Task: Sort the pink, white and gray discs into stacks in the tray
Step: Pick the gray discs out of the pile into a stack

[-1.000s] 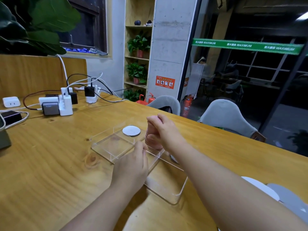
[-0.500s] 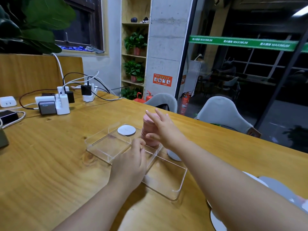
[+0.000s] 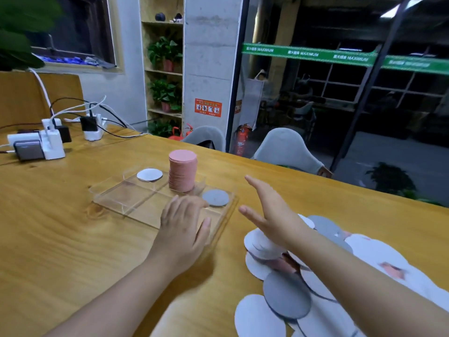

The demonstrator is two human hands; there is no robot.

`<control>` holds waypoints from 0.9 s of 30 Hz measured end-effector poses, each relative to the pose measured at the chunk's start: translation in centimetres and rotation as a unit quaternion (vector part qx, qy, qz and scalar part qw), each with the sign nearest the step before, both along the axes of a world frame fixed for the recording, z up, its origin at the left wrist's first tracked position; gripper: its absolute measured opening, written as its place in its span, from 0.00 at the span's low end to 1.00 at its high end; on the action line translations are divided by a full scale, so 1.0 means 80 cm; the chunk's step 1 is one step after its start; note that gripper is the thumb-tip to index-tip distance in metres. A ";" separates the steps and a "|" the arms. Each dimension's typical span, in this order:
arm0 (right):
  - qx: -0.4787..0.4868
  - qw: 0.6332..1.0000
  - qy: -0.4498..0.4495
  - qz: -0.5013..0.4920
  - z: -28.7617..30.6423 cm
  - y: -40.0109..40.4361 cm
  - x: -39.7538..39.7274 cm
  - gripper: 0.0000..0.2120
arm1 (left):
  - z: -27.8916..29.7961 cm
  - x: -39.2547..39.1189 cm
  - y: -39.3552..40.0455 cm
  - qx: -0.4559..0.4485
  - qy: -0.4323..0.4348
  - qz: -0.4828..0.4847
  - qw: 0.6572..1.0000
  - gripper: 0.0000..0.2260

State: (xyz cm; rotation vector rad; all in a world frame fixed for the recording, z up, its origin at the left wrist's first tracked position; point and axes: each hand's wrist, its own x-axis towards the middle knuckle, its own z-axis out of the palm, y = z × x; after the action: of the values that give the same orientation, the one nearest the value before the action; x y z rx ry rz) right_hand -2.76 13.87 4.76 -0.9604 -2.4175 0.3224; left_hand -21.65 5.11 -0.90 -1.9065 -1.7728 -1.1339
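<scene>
Tray, clear acrylic, divided into compartments (image 3: 114, 198), lying flat on the wooden worktop (image 3: 60, 239). Contents:

- Stack of round pink discs (image 3: 182, 173), tall and upright in a far compartment, edges fairly even; it holds what looks like most of the pink.
- Single white disc (image 3: 149, 175), flat in the far compartment to the left of the pink stack, probably marking where the white stack goes.
- Single gray disc (image 3: 215, 197), flat in the compartment to the right of the pink stack (likely the start of the gray stack).

Left hand (image 3: 183, 229), palm down on the near right part of the tray, fingers (image 3: 184, 205) straight and close together, gripping nothing; it seems placed there to keep the light tray from sliding.

Right hand (image 3: 269, 212), in the air just beside the tray's right edge, fingers extended and spread, empty, poised between the tray and the unsorted supply.

Loose pile of white and gray discs (image 3: 286, 297), overlapping on the worktop at near right under the right forearm, with a few slivers of pink showing. Sorting of white and gray has barely begun.
</scene>
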 end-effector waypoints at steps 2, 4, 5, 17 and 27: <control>-0.016 1.000 0.006 -0.019 -0.004 -0.019 0.036 0.30 | -0.001 0.016 -0.009 -0.008 0.018 -0.037 0.999 0.13; -0.036 0.999 0.010 -0.035 -0.007 -0.037 0.071 0.29 | -0.003 0.032 -0.017 -0.021 0.039 -0.062 0.997 0.12; -0.043 0.998 0.009 -0.040 -0.009 -0.045 0.088 0.28 | -0.005 0.041 -0.020 -0.025 0.048 -0.071 0.996 0.11; -0.062 0.989 -0.061 -0.121 -0.013 -0.144 0.230 0.21 | 0.014 0.170 -0.046 -0.276 0.008 -0.184 0.943 0.21; 0.008 0.990 -0.116 -0.082 -0.048 -0.194 0.291 0.36 | 0.027 0.251 -0.084 -0.392 0.120 -0.256 0.875 0.32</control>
State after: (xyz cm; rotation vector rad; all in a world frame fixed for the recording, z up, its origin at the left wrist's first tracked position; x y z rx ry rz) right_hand 20.51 -1.65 0.92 -1.2421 -2.5202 0.1379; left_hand -1.53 -1.57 1.25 -2.9568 -1.7727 -0.2197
